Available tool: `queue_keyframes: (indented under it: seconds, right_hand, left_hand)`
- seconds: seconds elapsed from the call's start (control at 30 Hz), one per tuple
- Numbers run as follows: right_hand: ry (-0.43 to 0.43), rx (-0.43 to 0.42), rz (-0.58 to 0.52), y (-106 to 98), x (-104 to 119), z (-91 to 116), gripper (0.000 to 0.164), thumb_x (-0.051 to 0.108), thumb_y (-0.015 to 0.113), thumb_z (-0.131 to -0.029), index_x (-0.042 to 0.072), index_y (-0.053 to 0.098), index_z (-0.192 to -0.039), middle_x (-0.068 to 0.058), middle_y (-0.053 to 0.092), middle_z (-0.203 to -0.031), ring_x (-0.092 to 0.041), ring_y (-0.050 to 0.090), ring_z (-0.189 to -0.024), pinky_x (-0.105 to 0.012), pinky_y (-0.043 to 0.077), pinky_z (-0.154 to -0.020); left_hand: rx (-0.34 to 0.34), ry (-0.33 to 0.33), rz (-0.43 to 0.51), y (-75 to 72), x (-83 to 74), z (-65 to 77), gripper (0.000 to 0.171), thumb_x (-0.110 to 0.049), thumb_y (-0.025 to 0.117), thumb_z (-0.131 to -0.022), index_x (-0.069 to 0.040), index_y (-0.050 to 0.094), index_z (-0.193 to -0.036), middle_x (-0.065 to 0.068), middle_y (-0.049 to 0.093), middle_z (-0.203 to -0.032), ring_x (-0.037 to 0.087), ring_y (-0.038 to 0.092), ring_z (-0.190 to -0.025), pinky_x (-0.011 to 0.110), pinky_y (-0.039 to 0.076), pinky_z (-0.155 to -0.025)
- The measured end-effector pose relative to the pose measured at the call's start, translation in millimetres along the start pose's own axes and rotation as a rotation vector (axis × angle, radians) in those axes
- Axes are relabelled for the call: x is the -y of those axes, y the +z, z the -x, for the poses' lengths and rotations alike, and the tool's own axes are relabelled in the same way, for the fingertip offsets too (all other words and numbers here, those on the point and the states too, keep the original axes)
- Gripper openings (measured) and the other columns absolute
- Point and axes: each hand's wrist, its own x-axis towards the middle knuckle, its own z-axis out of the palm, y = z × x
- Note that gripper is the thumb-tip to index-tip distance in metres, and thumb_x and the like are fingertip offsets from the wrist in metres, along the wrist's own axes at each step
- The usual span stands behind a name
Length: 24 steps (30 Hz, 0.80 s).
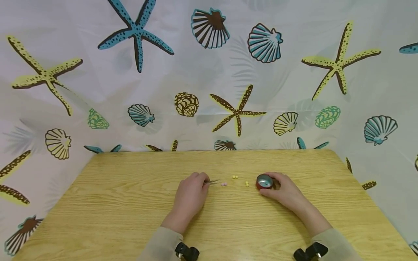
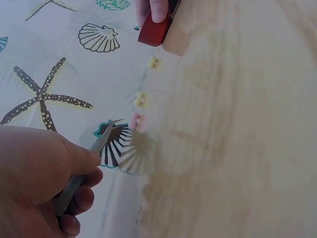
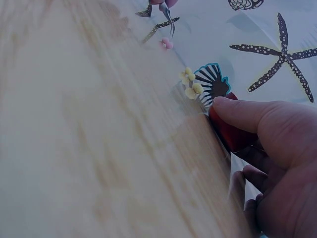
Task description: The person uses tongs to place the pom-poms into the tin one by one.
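Note:
My left hand pinches a pair of metal tweezers, pointing right. In the left wrist view, the tips of the tweezers stand close to two small pink balls and hold nothing. Those pink balls lie side by side on the table in the head view. Farther right are two pairs of yellow balls, one pair behind and one pair nearer the tin. Thumb and fingers of my right hand grip a small round red tin, open at the top with a silvery inside.
The light wooden table reaches back to a white cloth printed with starfish and shells, which also hangs along both sides. Black camera mounts sit at both wrists.

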Motion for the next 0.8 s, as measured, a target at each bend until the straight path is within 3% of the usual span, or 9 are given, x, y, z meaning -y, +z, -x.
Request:
queue_keyframes:
  seconds: [0.3,0.8]
  right_hand:
    - [0.012,0.002,0.013,-0.2,0.5,0.9,0.064,0.028,0.087,-0.100,0.002,0.061,-0.152,-0.024,0.060,-0.151,-0.047,0.050,-0.146,-0.065,0.036,-0.122]
    - [0.026,0.006,0.014,-0.3,-0.4,-0.4,0.066,0.031,0.087,-0.099,0.004,0.061,-0.153,-0.023,0.059,-0.151,-0.046,0.048,-0.146,-0.066,0.035,-0.123]
  left_hand:
    - [0.050,-0.014,-0.021,0.6,0.8,2.4,0.004,-0.009,0.080,-0.103,-0.008,0.078,-0.107,0.005,0.071,-0.094,0.023,0.069,-0.084,0.046,0.058,-0.078]
    - [0.060,-0.019,-0.019,1.9,0.9,2.3,0.004,-0.010,0.080,-0.103,-0.008,0.078,-0.106,0.005,0.070,-0.093,0.023,0.069,-0.083,0.046,0.058,-0.078]
